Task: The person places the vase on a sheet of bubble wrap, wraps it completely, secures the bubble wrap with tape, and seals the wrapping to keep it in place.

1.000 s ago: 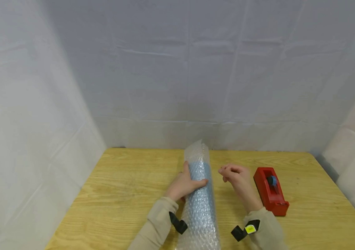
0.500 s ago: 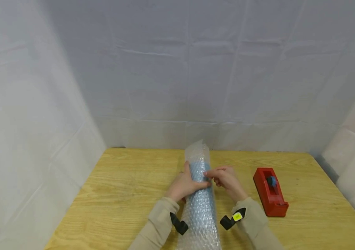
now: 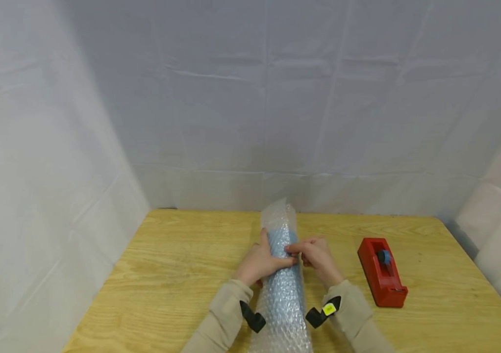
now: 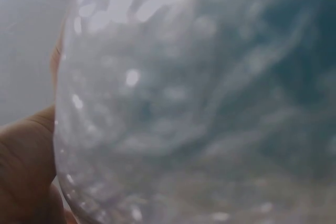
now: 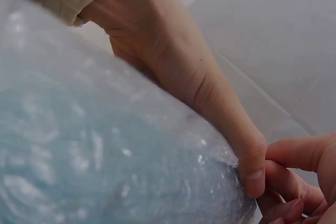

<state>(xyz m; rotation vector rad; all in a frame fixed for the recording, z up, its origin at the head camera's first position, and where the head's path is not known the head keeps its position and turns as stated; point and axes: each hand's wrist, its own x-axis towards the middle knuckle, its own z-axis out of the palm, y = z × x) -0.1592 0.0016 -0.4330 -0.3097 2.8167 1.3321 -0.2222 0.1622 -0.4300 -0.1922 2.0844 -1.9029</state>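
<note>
A long blue roll wrapped in clear bubble wrap [image 3: 284, 289] lies lengthwise down the table; its blue content also shows through the bubble wrap [image 5: 121, 156] in the right wrist view. My left hand [image 3: 259, 261] grips it from the left, thumb across the top, index finger along the side. Its other fingers are mostly hidden by the roll. My right hand [image 3: 314, 255] meets the top of the roll just beyond the left thumb, index finger stretched out and other fingers bent. In the right wrist view, the right fingers [image 5: 296, 153] touch the left thumb; anything between them is too unclear to see.
A red tape dispenser [image 3: 382, 272] with a blue-cored roll of tape stands on the right of the wooden table [image 3: 180, 264]. White sheets [image 3: 215, 122] hang behind the table and at both sides. Dark straps [image 3: 323, 312] sit around the wrists.
My right hand has come left from beside the roll, its fingertips near each other, onto the wrap by the left thumb. The left hand and the roll have stayed almost still.
</note>
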